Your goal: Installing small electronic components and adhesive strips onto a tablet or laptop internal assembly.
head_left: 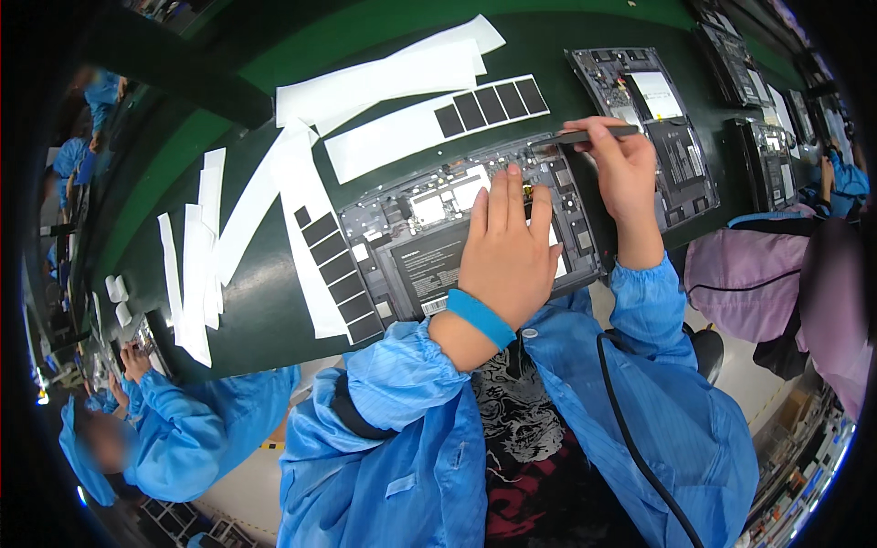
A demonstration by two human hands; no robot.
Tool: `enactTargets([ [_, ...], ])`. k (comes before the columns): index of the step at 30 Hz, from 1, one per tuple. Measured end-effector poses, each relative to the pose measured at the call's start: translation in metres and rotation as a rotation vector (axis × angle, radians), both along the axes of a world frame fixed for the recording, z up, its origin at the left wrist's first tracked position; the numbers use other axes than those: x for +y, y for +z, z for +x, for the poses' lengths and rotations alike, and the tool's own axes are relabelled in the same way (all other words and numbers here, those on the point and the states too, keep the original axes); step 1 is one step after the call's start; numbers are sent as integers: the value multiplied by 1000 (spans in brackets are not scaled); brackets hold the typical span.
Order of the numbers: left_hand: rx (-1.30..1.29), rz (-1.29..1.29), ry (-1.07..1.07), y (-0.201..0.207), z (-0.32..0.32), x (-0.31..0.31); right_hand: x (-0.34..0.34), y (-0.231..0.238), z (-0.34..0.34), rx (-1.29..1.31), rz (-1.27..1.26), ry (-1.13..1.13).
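— Pressing flat on the opened device (466, 233) at the centre of the frame, is that the left hand (505, 251)?

— Yes, fingers stretched out and together, palm down on the dark battery panel, gripping nothing. A blue wristband (481, 318) sits at the wrist.

— And the right hand (624, 169)?

— Closed around a thin dark tool (585, 136), held nearly level, its tip toward the device's upper edge. I cannot tell whether the tip touches the board.

— Where does the device lie?

— On the green counter (265, 310), back cover off, just above the person's blue sleeves.

— What else is around it?

— White backing strips (384, 78) are spread across the upper left and left. One strip (438, 123) above the device carries a row of black rectangular pads; another strip (333, 269) just left of the device carries a column of them. A second opened device (653, 128) lies at the upper right, more beyond it along the right edge.

— Other people?

— One in a blue smock (192, 429) at the lower left, another in pink (776, 283) at the right
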State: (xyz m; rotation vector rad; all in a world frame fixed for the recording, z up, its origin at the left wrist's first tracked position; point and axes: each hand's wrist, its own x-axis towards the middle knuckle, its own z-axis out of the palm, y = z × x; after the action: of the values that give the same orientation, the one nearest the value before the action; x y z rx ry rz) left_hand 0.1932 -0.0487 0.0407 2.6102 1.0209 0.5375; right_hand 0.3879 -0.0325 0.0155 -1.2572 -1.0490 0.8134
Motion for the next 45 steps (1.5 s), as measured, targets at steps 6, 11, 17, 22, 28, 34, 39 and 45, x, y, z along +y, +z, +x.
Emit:
enactTargets([
  [6,4,-27,62,14,-10,0,13,29,-9,69,174,-110],
  [11,90,-6,178,28,-35,50,59,58,-23,-59,60,124],
  [17,191,-34,255,-10,-40,82,98,17,-33,-203,-131,139],
  [22,182,46,267,-19,-39,83,100,21,-35,-241,-169,130],
  [28,181,57,275,-15,-38,83,99,19,-36,-299,-178,145],
  [34,172,66,285,-16,-37,85,99,19,-39,-311,-98,179],
  [39,165,53,287,-14,-36,84,92,23,-45,-208,11,145],
  [45,137,81,291,-16,-38,82,88,36,-38,-30,134,118],
])
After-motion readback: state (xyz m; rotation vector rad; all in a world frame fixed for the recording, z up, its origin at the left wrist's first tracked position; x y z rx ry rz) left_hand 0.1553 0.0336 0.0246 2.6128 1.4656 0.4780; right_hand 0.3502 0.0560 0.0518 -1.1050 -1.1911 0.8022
